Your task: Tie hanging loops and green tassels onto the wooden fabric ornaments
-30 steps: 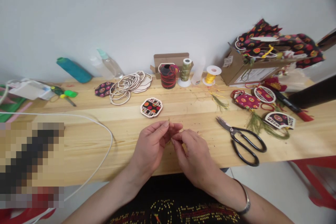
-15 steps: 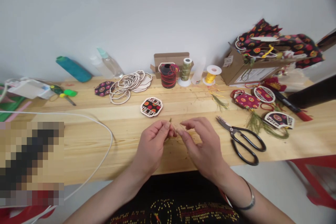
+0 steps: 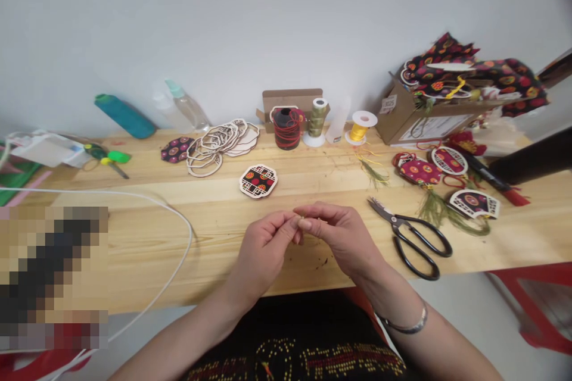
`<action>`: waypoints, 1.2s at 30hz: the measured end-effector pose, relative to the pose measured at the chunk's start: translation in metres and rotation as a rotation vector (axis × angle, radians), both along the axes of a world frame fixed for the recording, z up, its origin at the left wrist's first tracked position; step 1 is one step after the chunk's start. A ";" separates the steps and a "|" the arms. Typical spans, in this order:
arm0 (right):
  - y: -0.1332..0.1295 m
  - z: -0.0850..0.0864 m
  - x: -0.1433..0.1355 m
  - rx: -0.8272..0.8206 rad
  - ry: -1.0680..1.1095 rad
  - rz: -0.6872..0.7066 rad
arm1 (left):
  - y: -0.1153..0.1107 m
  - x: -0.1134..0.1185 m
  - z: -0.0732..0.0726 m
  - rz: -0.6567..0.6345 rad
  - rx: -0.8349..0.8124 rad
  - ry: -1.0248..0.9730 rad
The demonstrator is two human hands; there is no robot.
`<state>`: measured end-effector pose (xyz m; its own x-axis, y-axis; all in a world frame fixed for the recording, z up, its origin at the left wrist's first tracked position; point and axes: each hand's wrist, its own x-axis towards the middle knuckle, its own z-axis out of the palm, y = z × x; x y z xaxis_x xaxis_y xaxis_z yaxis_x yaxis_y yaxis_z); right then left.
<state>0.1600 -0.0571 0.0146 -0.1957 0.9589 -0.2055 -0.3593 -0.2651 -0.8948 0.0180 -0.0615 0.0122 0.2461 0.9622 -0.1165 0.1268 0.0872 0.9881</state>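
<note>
Above the front part of the table, my left hand (image 3: pixel 268 244) and my right hand (image 3: pixel 342 238) meet at the fingertips. Both are closed in a pinch on a small olive-green strand (image 3: pixel 302 217); most of it is hidden by the fingers. Just beyond them lies a wooden-framed ornament (image 3: pixel 258 181) with patterned black and red fabric. To the right of my right hand, black-handled scissors (image 3: pixel 402 232) rest with their blades slightly apart. Farther right are a fan-shaped ornament (image 3: pixel 473 203) and an olive-green tassel (image 3: pixel 433 207).
Along the wall stand a red cord spool (image 3: pixel 286 131), an olive thread spool (image 3: pixel 317 122) and a yellow thread spool (image 3: pixel 359 129). Wooden frames (image 3: pixel 223 143) are piled at the back left. A cardboard box (image 3: pixel 402 110) holds patterned fabric. A white cable (image 3: pixel 190 232) curves across the left side.
My right hand's thumb and index finger have closed and come left against my left fingertips. The strand that showed between the hands is now mostly covered.
</note>
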 end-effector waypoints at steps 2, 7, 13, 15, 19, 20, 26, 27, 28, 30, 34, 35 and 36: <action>0.000 -0.001 0.000 0.004 0.017 -0.009 | 0.000 0.000 0.001 -0.004 0.001 0.016; 0.000 -0.003 0.000 0.018 0.034 -0.007 | -0.001 0.000 0.005 -0.019 0.013 0.065; 0.000 -0.003 0.000 0.054 0.063 0.019 | -0.002 0.001 0.006 -0.028 -0.002 0.062; 0.000 -0.002 -0.001 0.058 0.032 0.005 | -0.002 0.001 0.004 -0.031 -0.015 0.033; 0.001 -0.002 -0.003 0.046 -0.004 -0.002 | -0.002 0.002 0.001 -0.030 -0.060 -0.041; 0.001 -0.003 -0.003 0.039 0.002 0.003 | -0.002 0.002 0.001 -0.026 -0.071 -0.060; 0.000 -0.005 -0.006 0.038 0.068 -0.006 | -0.002 0.005 0.004 0.001 -0.229 -0.204; -0.001 -0.006 -0.006 0.039 0.070 -0.004 | -0.001 0.006 0.004 0.010 -0.249 -0.219; -0.001 -0.006 -0.006 0.036 0.069 0.003 | -0.001 0.006 0.005 0.017 -0.257 -0.229; -0.001 -0.007 -0.007 0.026 0.059 0.012 | -0.001 0.006 0.006 0.023 -0.254 -0.231; -0.002 -0.010 -0.007 0.008 0.027 -0.002 | -0.001 0.006 0.006 0.031 -0.263 -0.210; -0.002 -0.011 -0.007 0.000 0.020 -0.019 | -0.001 0.006 0.006 0.037 -0.267 -0.205; -0.002 -0.012 -0.006 -0.013 0.016 -0.044 | -0.001 0.006 0.006 0.046 -0.271 -0.204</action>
<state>0.1535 -0.0587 0.0024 -0.1564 0.9640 -0.2152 -0.3852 -0.2602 -0.8854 0.0243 -0.0629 0.0182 0.2472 0.9139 -0.3221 -0.0813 0.3508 0.9329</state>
